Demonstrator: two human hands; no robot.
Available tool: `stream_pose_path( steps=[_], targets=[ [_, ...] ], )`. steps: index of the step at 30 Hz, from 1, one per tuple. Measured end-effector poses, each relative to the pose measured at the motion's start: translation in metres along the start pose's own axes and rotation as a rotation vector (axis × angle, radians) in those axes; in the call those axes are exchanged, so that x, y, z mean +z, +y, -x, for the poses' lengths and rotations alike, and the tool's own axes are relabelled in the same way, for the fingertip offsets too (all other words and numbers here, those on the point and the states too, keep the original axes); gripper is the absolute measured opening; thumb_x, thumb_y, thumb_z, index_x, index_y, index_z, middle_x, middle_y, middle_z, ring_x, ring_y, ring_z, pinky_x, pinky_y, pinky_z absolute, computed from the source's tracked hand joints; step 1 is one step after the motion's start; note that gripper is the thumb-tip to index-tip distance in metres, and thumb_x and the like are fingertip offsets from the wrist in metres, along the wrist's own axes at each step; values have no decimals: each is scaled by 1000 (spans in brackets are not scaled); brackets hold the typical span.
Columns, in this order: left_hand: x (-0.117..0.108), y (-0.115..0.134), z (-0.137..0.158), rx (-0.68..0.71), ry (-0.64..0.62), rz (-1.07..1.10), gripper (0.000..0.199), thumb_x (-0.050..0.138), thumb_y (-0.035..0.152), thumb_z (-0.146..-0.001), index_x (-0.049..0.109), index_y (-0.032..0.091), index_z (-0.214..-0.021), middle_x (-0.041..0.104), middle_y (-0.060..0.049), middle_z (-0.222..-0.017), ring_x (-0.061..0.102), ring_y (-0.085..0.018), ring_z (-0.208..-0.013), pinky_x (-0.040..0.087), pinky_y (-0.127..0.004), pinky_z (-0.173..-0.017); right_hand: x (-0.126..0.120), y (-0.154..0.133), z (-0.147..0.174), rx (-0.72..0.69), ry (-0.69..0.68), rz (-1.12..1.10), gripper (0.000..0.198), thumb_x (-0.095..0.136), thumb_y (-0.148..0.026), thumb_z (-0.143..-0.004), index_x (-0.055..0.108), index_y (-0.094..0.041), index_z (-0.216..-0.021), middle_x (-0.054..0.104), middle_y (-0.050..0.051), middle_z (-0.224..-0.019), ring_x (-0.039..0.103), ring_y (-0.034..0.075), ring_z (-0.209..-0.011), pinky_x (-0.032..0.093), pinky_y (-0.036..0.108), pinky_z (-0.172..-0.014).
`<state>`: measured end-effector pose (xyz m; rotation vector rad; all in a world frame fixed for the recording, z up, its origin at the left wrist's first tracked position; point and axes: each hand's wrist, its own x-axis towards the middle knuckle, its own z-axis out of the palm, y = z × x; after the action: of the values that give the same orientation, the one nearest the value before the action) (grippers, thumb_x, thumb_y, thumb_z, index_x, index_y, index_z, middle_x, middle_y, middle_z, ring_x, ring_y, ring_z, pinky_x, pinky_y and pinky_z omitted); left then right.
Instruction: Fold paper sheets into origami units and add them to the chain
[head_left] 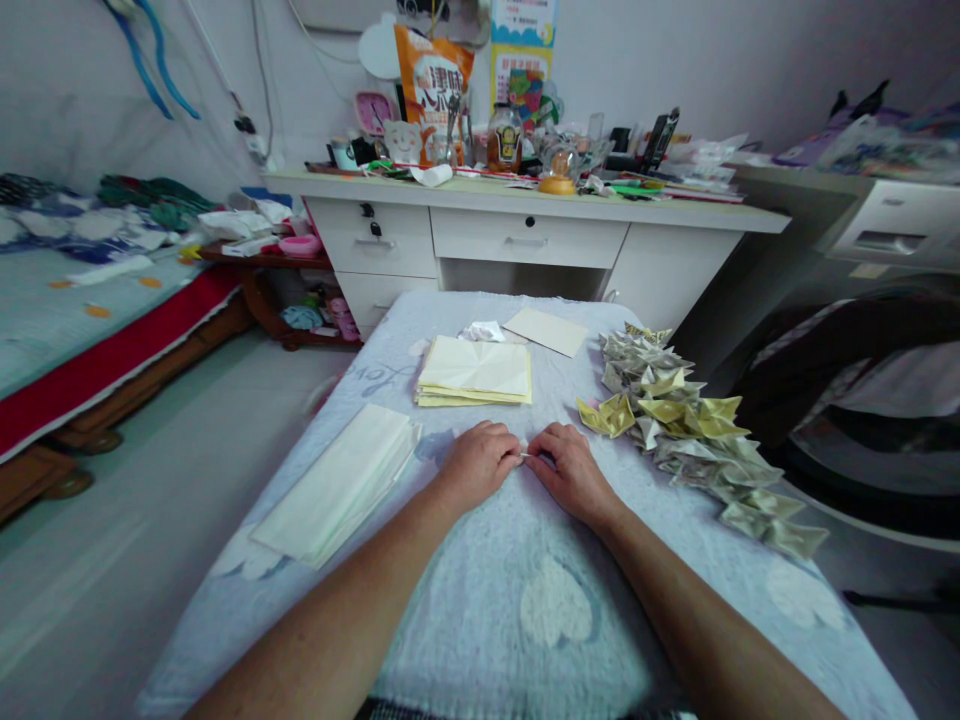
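My left hand (pixel 480 464) and my right hand (pixel 573 474) meet over the middle of the cloth-covered table, both closed in a pinch. Between their fingertips shows a thin pale edge of a small folded paper (pixel 526 456); the fingers hide most of it. Just beyond lies a stack of creased cream and yellow paper sheets (pixel 474 366). Left of my left hand is a pile of long folded paper strips (pixel 337 485). To the right of my right hand runs a heap of pointed folded paper shapes (pixel 690 450), with a yellow one (pixel 607 416) at its near-left side.
Crumpled white paper (pixel 484 331) and a flat cream sheet (pixel 546 331) lie at the table's far end. Behind stands a white desk (pixel 525 240) crowded with jars and packets. A bed (pixel 112 330) is at the left, a washing machine (pixel 892 230) at the right.
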<state>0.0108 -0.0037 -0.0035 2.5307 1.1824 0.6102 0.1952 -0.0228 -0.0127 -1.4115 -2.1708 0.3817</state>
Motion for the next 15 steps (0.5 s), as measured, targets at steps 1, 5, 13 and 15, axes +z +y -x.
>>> stream_pose_path(
  steps=[1,5,13,15],
  targets=[
    [0,0,0,-2,3,-1,12,57,23,-86,64,18,-78,61,-2,-79,54,-18,-84,40,-29,-74,0,0,0,-2,0,-3,11,59,-28,-88,65,-20,-82,58,4,-84,49,18,-84,33,30,-76],
    [0,-1,0,-16,12,-1,10,57,23,-86,64,19,-79,61,-2,-81,54,-18,-85,40,-29,-74,0,0,-1,4,-2,2,12,58,-27,-88,65,-20,-81,59,4,-84,50,18,-84,34,30,-76],
    [0,-2,0,-51,14,60,4,59,21,-84,63,19,-83,62,-2,-80,55,-17,-83,40,-28,-73,0,0,-2,19,-6,10,13,58,-27,-88,65,-20,-80,60,4,-84,50,18,-83,34,30,-75],
    [1,-3,0,-59,8,49,9,59,25,-84,63,19,-79,61,-2,-79,55,-17,-82,40,-28,-72,0,0,-2,17,-4,7,14,58,-28,-88,65,-20,-80,60,4,-84,51,18,-83,34,30,-75]
  ],
)
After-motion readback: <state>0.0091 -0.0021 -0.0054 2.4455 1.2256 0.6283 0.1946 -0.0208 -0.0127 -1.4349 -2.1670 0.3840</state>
